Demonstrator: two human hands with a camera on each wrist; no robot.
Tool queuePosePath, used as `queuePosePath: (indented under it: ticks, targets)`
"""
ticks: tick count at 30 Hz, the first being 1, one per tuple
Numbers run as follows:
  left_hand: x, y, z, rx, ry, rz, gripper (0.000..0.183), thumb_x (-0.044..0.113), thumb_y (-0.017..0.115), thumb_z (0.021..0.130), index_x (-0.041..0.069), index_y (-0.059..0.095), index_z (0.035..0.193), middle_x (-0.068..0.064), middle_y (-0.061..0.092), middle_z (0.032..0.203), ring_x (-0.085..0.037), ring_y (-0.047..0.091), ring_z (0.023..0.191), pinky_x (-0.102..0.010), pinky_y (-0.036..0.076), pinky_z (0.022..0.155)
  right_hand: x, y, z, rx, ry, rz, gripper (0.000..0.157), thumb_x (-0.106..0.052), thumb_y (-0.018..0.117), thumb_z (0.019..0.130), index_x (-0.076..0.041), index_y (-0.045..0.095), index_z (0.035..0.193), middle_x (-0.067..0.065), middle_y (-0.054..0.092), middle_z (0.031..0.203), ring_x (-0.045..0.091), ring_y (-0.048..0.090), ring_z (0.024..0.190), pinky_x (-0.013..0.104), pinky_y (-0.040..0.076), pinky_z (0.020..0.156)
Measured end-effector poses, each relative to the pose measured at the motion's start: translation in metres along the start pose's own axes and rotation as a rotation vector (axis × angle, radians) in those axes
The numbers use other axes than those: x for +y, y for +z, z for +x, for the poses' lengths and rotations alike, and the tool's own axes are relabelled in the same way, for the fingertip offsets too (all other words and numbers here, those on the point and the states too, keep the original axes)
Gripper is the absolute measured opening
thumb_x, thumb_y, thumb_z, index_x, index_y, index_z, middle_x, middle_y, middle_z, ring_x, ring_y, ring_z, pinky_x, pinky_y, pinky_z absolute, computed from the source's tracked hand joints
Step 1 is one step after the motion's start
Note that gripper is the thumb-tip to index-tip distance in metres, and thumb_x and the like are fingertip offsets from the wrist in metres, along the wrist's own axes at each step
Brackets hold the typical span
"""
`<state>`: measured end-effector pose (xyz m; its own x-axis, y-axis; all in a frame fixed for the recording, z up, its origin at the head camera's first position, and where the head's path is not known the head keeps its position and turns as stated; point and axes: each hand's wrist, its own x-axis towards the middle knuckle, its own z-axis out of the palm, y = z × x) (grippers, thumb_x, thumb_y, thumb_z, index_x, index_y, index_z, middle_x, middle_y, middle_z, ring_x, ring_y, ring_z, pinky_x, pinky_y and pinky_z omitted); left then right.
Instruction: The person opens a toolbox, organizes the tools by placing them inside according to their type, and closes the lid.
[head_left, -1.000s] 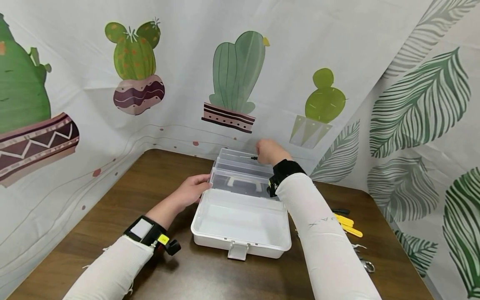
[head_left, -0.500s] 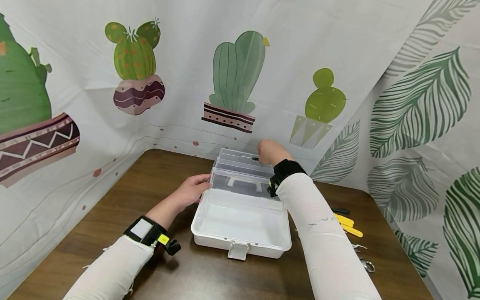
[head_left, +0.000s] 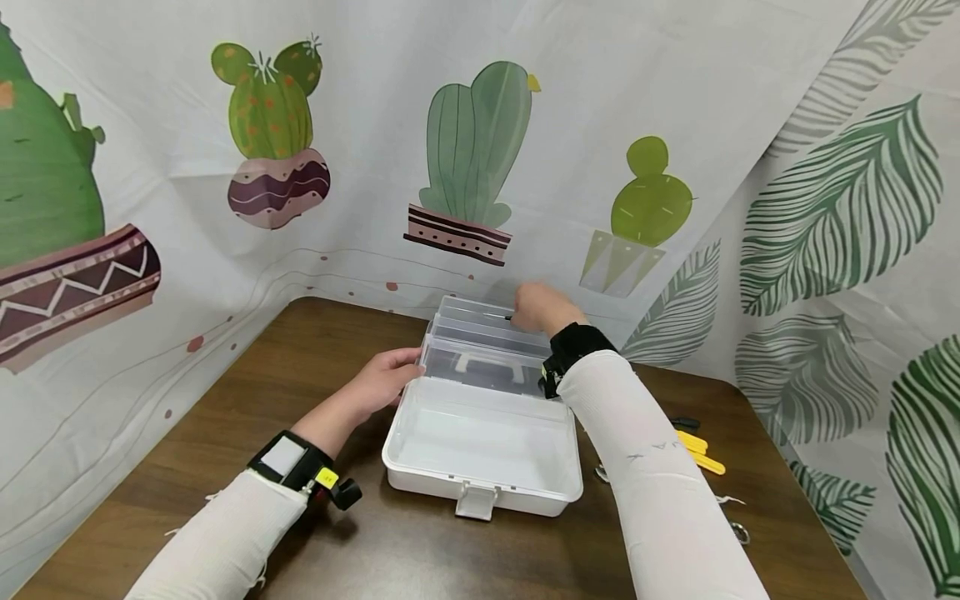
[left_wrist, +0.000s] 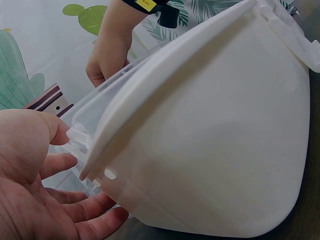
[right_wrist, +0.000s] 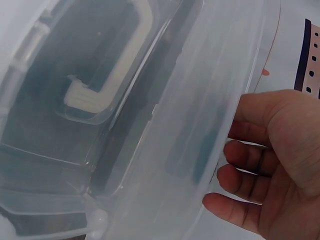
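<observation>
A white plastic storage box (head_left: 480,442) lies with its clear lid (head_left: 487,333) tipped back toward the wall. My left hand (head_left: 386,379) holds the rear left corner by the hinge; in the left wrist view its thumb touches the hinge and the fingers reach round the side. At the lid's far edge is my right hand (head_left: 542,307), its fingers curled against the rim in the right wrist view; the thumb's exact place is unclear. A small thin dark thing (head_left: 509,317) shows beside the right fingers, too small to identify. The white carry handle (right_wrist: 107,90) shows through the lid.
On the right of the wooden table (head_left: 337,333), yellow handles (head_left: 701,454), a black handle (head_left: 686,422) and a metal ring end (head_left: 741,533) lie partly hidden by my sleeve. Another ring end (head_left: 602,473) is beside the box. A cactus-print cloth hangs behind.
My right forearm has shifted slightly to the right, uncovering a metal ring end beside the box. The right hand stays at the lid's far edge. The left hand and the box have not moved.
</observation>
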<state>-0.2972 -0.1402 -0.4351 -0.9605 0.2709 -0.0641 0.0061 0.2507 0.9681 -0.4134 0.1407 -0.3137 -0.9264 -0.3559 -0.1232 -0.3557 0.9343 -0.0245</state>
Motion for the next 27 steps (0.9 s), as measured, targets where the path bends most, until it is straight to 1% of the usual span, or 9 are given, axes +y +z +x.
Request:
queuePosePath:
  ticks: [2,6,11,14,15,16,18,22,27]
  targets:
    - [0.001,0.0,-0.001,0.001,-0.003,0.0,0.053,0.029,0.049,0.108,0.01,0.042,0.157,-0.023,0.057,0.147,-0.026,0.069,0.113,-0.041,0.062,0.087,0.0,0.0,-0.001,-0.015,-0.018,0.006,0.021,-0.025,0.064,0.094,-0.015,0.062,0.075,0.0,0.062,0.083,0.021,0.054,0.079,0.038,0.05,0.079]
    - [0.003,0.001,-0.002,0.002,-0.007,-0.003,0.053,0.028,0.048,0.108,0.009,0.041,0.157,-0.024,0.057,0.147,-0.026,0.069,0.112,-0.042,0.062,0.087,0.002,-0.003,-0.004,-0.078,-0.04,0.061,0.037,-0.025,0.06,0.096,-0.019,0.046,0.063,-0.003,0.04,0.065,0.017,0.039,0.063,0.034,0.04,0.065]
    - [0.003,0.001,-0.002,0.003,-0.009,-0.004,0.053,0.028,0.049,0.108,0.009,0.042,0.157,-0.024,0.057,0.146,-0.025,0.069,0.111,-0.041,0.062,0.087,0.01,-0.005,-0.012,-0.146,-0.072,0.138,0.039,-0.024,0.053,0.101,-0.016,0.042,0.064,0.001,0.031,0.065,0.019,0.03,0.06,0.032,0.035,0.056]
    - [0.001,0.001,0.0,0.0,-0.007,-0.005,0.053,0.029,0.049,0.108,0.009,0.042,0.157,-0.024,0.058,0.145,-0.024,0.069,0.11,-0.04,0.062,0.086,0.016,-0.004,-0.019,-0.123,-0.105,0.168,0.03,-0.021,0.051,0.102,-0.01,0.067,0.08,0.007,0.059,0.078,0.022,0.056,0.073,0.033,0.051,0.071]
    - [0.0,0.001,0.001,-0.001,-0.007,-0.005,0.053,0.029,0.049,0.108,0.01,0.042,0.157,-0.024,0.058,0.145,-0.024,0.069,0.11,-0.04,0.062,0.086,0.019,-0.003,-0.022,-0.108,-0.122,0.183,0.028,-0.021,0.05,0.103,-0.007,0.073,0.093,0.012,0.068,0.093,0.026,0.064,0.087,0.035,0.054,0.081]
    - [-0.001,0.002,0.001,-0.001,-0.007,-0.004,0.053,0.03,0.049,0.108,0.01,0.043,0.157,-0.024,0.058,0.145,-0.024,0.069,0.11,-0.04,0.062,0.086,0.022,-0.001,-0.025,-0.085,-0.139,0.201,0.03,-0.02,0.05,0.102,-0.005,0.075,0.109,0.016,0.072,0.112,0.03,0.067,0.105,0.039,0.055,0.093]
    - [-0.002,0.002,0.002,-0.002,-0.008,-0.005,0.053,0.03,0.049,0.108,0.011,0.043,0.156,-0.023,0.058,0.146,-0.024,0.069,0.112,-0.04,0.062,0.087,0.029,0.001,-0.032,-0.03,-0.164,0.25,0.038,-0.019,0.05,0.102,-0.004,0.068,0.133,0.018,0.064,0.141,0.035,0.06,0.13,0.046,0.051,0.107]
    - [-0.002,0.002,0.001,0.0,-0.015,-0.006,0.053,0.03,0.05,0.108,0.011,0.043,0.157,-0.023,0.057,0.147,-0.025,0.068,0.114,-0.041,0.061,0.088,0.043,0.004,-0.048,0.072,-0.199,0.358,0.038,-0.016,0.049,0.102,0.0,0.066,0.132,0.022,0.066,0.135,0.035,0.065,0.117,0.05,0.052,0.101]
    - [0.0,0.001,0.001,0.007,-0.023,-0.009,0.053,0.031,0.049,0.108,0.011,0.042,0.157,-0.023,0.055,0.149,-0.027,0.067,0.117,-0.043,0.061,0.09,0.066,0.011,-0.069,0.14,-0.196,0.393,0.035,-0.014,0.051,0.103,0.001,0.068,0.13,0.022,0.068,0.126,0.031,0.063,0.101,0.047,0.051,0.093]
